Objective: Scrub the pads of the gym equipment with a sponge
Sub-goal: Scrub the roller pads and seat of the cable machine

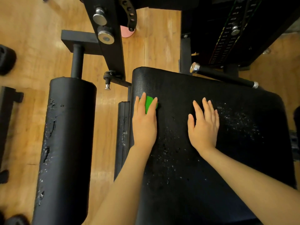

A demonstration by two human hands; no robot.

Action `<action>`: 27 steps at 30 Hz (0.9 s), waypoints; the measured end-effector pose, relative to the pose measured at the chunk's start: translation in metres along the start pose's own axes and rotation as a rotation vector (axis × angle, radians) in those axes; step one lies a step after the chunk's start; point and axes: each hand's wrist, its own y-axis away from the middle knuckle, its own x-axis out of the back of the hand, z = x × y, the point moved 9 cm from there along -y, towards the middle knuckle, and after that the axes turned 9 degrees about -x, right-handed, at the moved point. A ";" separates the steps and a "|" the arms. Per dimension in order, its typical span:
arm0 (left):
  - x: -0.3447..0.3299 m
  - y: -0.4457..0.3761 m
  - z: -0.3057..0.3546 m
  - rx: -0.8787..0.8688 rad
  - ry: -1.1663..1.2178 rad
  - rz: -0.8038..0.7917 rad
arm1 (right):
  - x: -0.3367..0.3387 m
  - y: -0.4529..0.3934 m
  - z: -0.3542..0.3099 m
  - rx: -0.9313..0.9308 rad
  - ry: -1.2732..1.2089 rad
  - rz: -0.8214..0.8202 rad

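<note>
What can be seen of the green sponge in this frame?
The green sponge is bright green, looks soft, and is mostly hidden under the left hand, whose straight fingers press it flat onto the black seat pad near the pad's far left corner. Only a patch shows between the spread fingers, so its full shape cannot be told. The right hand rests flat on the pad, apart from it.

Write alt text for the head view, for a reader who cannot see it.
A person's left hand presses a green sponge onto the left part of a black seat pad, while the right hand lies flat on the pad beside white specks. A cracked black roller pad stands to the left over a wooden floor.
</note>
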 end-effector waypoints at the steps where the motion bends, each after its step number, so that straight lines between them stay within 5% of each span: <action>1: -0.001 -0.012 -0.004 0.024 0.006 0.014 | 0.000 0.000 0.000 0.003 0.004 -0.001; 7: -0.003 -0.032 -0.009 0.046 0.029 0.004 | 0.000 0.000 0.000 0.017 0.002 0.010; 19: 0.014 0.088 0.014 0.083 0.003 0.014 | 0.001 0.001 -0.001 0.022 -0.011 0.032; 27: -0.005 0.009 0.012 0.001 -0.047 -0.057 | 0.004 0.003 -0.002 0.023 -0.033 0.062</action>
